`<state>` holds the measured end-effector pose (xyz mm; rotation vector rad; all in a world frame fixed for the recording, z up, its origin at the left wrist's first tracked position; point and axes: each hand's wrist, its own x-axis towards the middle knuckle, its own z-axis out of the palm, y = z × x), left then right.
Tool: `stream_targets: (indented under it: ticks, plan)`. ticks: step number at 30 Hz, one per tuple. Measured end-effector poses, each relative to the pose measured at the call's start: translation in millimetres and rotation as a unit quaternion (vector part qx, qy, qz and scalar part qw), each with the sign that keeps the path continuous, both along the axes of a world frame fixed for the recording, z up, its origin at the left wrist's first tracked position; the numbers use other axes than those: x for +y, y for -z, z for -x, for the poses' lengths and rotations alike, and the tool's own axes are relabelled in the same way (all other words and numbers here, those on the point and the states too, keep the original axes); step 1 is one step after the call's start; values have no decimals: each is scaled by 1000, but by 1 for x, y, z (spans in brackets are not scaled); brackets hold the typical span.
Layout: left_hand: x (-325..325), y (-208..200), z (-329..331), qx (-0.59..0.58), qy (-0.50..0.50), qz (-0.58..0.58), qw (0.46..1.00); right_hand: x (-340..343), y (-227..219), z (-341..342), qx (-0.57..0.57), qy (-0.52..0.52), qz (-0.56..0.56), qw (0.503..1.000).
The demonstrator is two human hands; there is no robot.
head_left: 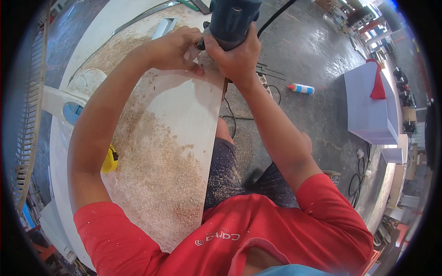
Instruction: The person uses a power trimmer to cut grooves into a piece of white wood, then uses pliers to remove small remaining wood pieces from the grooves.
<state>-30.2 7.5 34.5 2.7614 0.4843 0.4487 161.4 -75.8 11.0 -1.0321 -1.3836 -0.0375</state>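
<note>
A dark blue trim router [234,20] stands at the far end of a white board [186,103], at its right edge. My right hand [240,57] is wrapped round the router's body from the near right side. Curled against the router's base from the left is my left hand [175,48], its fingertips at a black knob and its thumb low over the board. The router's bit is hidden. Wood dust [161,184] lies thickly over the near part of the board. Beside my left forearm, a yellow tape measure [110,159] shows partly.
A white and blue cartridge [303,89] with a red tip lies on the grey floor to the right. Farther right stands a white box-like cabinet [368,103] with a red cloth [378,83] over it. Black cords [357,184] run across the floor. A metal channel piece [164,28] sits beyond my left hand.
</note>
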Motion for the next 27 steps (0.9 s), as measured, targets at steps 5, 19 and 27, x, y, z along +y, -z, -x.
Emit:
stream_targets:
  ticks: [5,19,27]
  plan:
    - [6,-12,-4,72,-40,63,995,10,-6,-2,12,-2,26,1000]
    - [-3,-10,1,42,-35,32,998,5,2,0,-5,8,-9,1000]
    - [-3,-6,2,23,-17,26,999,2,1,2,6,-5,-6,1000]
